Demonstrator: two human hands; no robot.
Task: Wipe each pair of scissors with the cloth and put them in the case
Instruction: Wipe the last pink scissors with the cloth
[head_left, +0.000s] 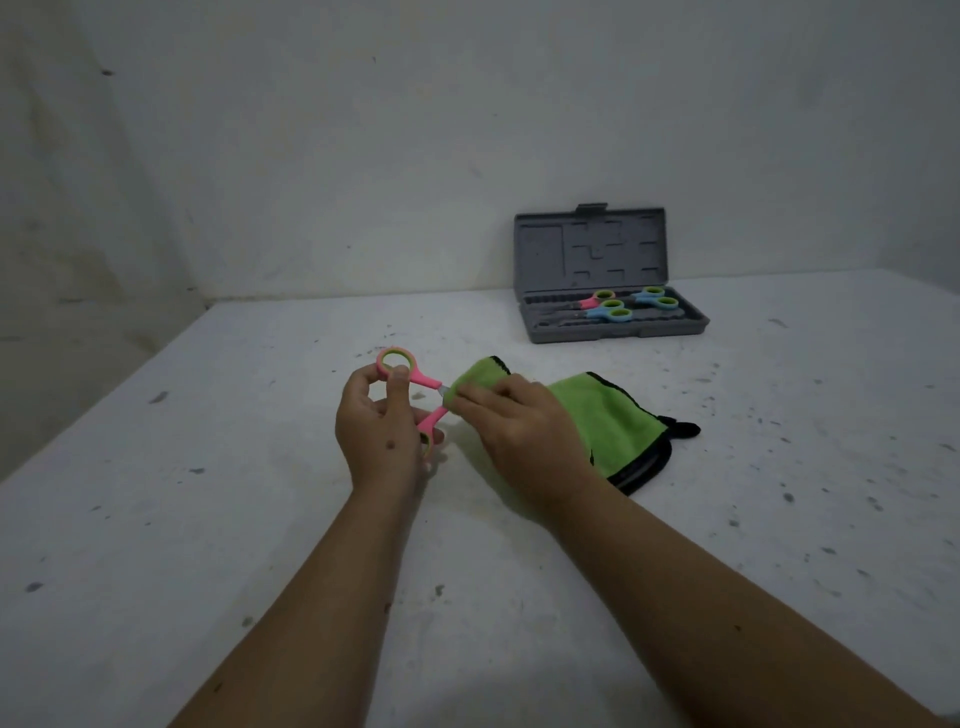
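My left hand (382, 426) grips the handles of a pink pair of scissors (415, 382) with green-lined rings, held above the table. Its blades are hidden inside a fold of the green cloth (602, 415), which my right hand (524, 431) pinches around them. The rest of the cloth, edged in black, lies on the table to the right. The grey case (691, 325) stands open at the back, its lid upright against the wall. In its tray lie three pairs of scissors: one pink (597, 300) and two blue (657, 300).
The white table (208, 519) is speckled with dark marks and meets plain walls at the back and left. Its left edge runs diagonally toward the far corner.
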